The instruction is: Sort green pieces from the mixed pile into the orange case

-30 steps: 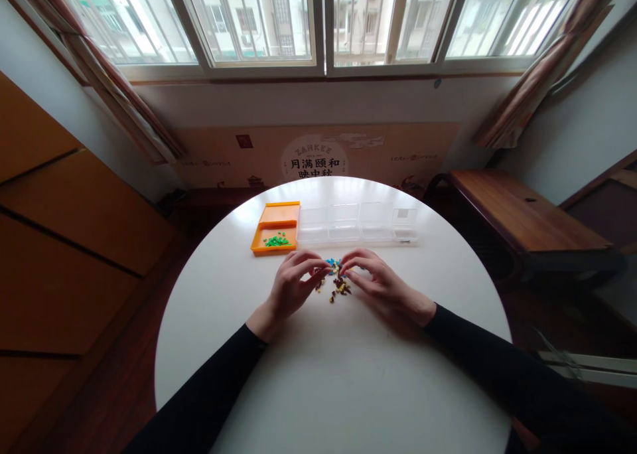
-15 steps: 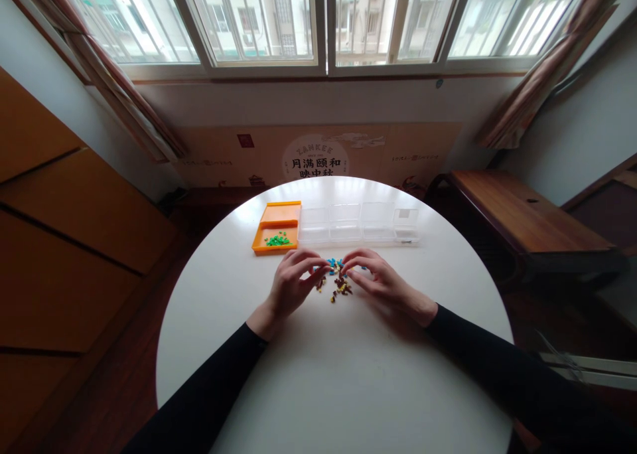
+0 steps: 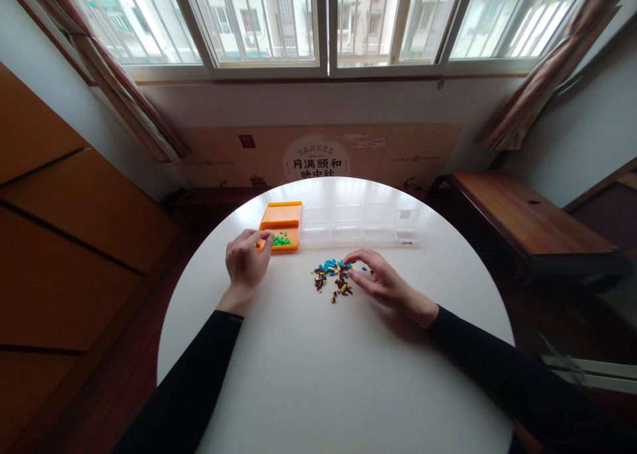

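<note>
My left hand [image 3: 246, 260] is over the left front edge of the orange box [image 3: 298, 237], its thumb and fingers pinched together; anything between them is too small to make out. Small green pieces [image 3: 283, 241], like tiny building bricks, lie in the box's front compartment beside the fingertips. A loose pile of tiny blue, brown and yellow pieces [image 3: 342, 287] rests on the white table [image 3: 318, 374]. At its right side is my right hand [image 3: 381, 280], thumb and forefinger curved and apart, the tips close to the blue pieces. I see nothing held in it.
A clear plastic divided case [image 3: 348, 241] lies with its lid raised, right of the orange box. One or two stray pieces [image 3: 364, 269] sit near my right fingers. Behind the round table are a printed board [image 3: 223, 155] and windows; a wooden bench [image 3: 527, 208] stands to the right.
My left hand has moved left from the pile of pieces to the orange box. My right hand has stayed at the pile, almost still.
</note>
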### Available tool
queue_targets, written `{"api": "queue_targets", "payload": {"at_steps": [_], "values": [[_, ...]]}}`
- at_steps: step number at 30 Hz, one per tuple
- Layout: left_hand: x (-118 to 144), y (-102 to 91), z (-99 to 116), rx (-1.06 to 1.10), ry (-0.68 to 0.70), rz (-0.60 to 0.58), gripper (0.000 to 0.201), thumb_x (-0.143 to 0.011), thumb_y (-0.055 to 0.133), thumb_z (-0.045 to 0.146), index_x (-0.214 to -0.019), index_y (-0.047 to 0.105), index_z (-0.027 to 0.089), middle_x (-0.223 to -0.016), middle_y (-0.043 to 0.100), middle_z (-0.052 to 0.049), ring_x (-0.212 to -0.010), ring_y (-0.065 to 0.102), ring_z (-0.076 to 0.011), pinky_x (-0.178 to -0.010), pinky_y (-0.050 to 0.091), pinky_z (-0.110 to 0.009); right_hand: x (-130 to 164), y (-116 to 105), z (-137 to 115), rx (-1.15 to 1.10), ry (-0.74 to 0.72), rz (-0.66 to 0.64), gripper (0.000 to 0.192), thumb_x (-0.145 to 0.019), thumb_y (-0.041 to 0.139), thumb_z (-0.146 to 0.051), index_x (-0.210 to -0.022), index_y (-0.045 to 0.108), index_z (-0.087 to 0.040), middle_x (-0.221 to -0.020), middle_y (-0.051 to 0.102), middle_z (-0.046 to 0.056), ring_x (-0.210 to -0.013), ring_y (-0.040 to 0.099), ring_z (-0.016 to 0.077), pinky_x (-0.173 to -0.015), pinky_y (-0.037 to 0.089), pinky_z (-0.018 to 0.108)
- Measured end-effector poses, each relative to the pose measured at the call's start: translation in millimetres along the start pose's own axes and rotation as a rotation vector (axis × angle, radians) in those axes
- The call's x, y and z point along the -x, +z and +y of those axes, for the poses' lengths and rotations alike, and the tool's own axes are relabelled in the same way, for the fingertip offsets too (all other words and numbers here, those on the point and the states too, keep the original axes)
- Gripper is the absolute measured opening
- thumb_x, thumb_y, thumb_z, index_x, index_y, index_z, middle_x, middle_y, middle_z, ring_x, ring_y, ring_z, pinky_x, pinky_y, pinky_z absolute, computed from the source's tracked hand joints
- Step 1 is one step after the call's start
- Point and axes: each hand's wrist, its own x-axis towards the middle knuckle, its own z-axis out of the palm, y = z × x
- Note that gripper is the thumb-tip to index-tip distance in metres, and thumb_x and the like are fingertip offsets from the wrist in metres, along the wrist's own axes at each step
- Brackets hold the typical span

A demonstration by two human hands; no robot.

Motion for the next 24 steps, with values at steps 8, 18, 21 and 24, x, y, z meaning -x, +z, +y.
{"api": "queue_targets", "payload": {"at_steps": [8,18,21,24], "values": [[0.2,0.6,-5.5,-0.113,-0.058,-0.088,0.022,-0.104,0.065,0.036,-0.101,0.083,0.023,-0.105,0.080,-0.009,-0.092,0.069,-0.0288,-0.088,0.043,-0.043,-1.5,1.2,-0.3,0.075,0.011,0.024,0.016,-0.105,0.068,-0.023,-0.120,0.071,-0.027,-0.121,0.075,0.008,-0.115,0.071,0.0288,-0.107,0.056,0.048],[1.6,-2.5,5.5,-0.046,0.075,-0.039,0.020,-0.106,0.064,0.032,-0.100,0.080,0.022,-0.102,0.079,-0.008,-0.092,0.071,-0.0274,-0.088,0.046,-0.042,-0.9,0.6,3.4,0.069,0.001,-0.003,0.016,-0.104,0.070,-0.020,-0.118,0.072,-0.028,-0.122,0.076,0.007,-0.116,0.071,0.0274,-0.108,0.055,0.046],[5.6,-6.1,23.3,0.135,0.240,-0.065,0.019,-0.108,0.064,0.031,-0.099,0.078,0.023,-0.104,0.080,-0.007,-0.098,0.073,-0.0256,-0.092,0.050,-0.041,-1.5,0.7,-0.7,0.104,-0.025,-0.009,0.015,-0.105,0.070,-0.020,-0.117,0.072,-0.028,-0.123,0.076,0.007,-0.116,0.071,0.0269,-0.110,0.053,0.046],[15.6,-7.7,48.8,0.303,0.437,-0.146,0.016,-0.108,0.067,0.032,-0.099,0.079,0.024,-0.100,0.079,-0.005,-0.093,0.073,-0.0224,-0.090,0.053,-0.039,-2.3,1.3,-7.4,0.148,-0.086,-0.045,0.012,-0.107,0.070,-0.022,-0.117,0.073,-0.028,-0.124,0.076,0.007,-0.117,0.070,0.0265,-0.112,0.052,0.048]]}}
